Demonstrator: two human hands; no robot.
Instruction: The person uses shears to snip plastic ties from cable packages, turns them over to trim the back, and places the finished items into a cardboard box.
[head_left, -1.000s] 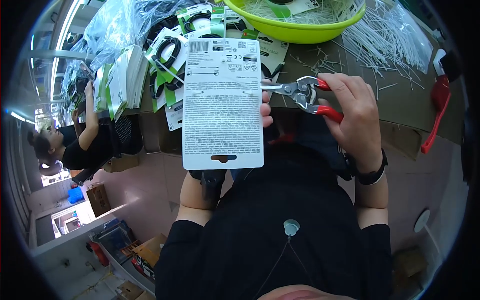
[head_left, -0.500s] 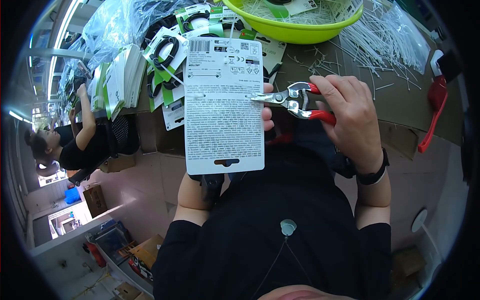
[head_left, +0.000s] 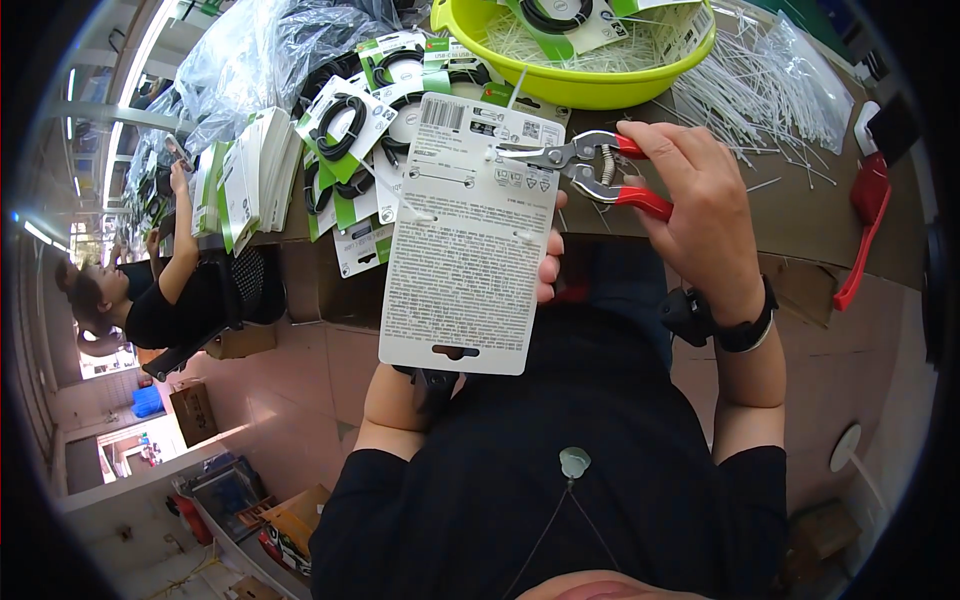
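My left hand [head_left: 548, 262] holds a white printed packaging card [head_left: 465, 240] upright from behind; only its fingertips show at the card's right edge. White plastic ties poke out of the card's face. In my right hand [head_left: 700, 205] is a pair of red-handled cutters [head_left: 585, 165], gripped by the handles. The metal jaws touch the card near its upper right, at a tie end.
A yellow-green basin [head_left: 590, 88] with ties and packaged cables stands on the table ahead. Stacks of carded black cables [head_left: 340, 130] lie to the left, loose white ties [head_left: 760, 85] to the right, and a red tool [head_left: 868, 215] at the right edge. Another person [head_left: 150, 290] works at left.
The cutter jaws have slid left onto the card's upper right. The card has tilted slightly and come closer to the camera.
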